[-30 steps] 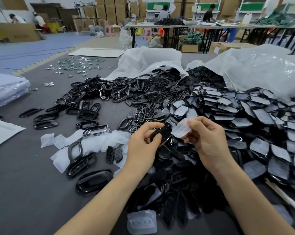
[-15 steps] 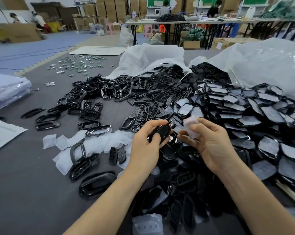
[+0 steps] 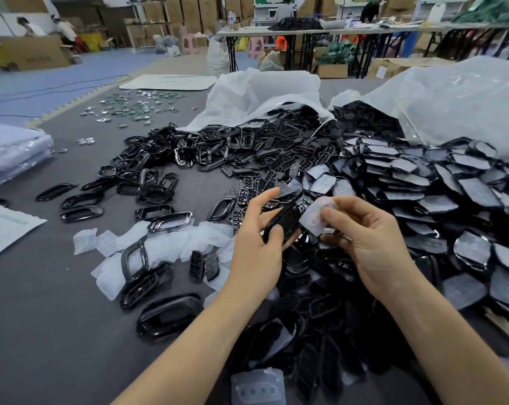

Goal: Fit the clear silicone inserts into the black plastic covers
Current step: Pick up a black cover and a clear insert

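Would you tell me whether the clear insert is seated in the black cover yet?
Out: the right hand pinches the clear insert beside the end of the black cover held by the left hand, not inside it.

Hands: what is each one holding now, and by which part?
The left hand grips a black cover by its near end, thumb on top. The right hand pinches a clear insert by its right edge.
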